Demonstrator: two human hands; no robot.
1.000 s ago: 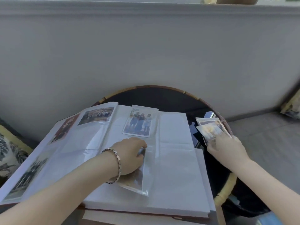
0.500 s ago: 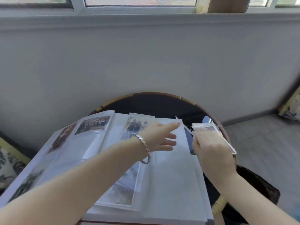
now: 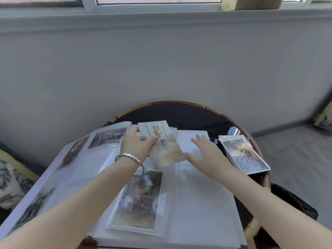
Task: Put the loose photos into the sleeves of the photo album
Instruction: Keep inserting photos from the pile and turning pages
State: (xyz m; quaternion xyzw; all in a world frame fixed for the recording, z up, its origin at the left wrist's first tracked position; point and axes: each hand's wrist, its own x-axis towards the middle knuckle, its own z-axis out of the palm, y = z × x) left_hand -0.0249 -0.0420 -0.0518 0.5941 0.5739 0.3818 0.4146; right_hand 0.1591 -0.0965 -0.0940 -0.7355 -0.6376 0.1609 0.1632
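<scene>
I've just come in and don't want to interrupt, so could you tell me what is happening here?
A person is filling an open photo album on a round table. The left hand grips a loose photo over the right page; a blurred photo shows below it. The right hand hovers open over that page. A stack of photos sits at the right.

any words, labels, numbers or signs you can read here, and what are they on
No text can be read anywhere in this view.
loose photo held by the left hand: motion-blurred, no lettering to make out.
stack of photos: the top one shows a picture only, no caption visible.
photo album pages: sleeved pictures only, too blurred to show any print.
</scene>
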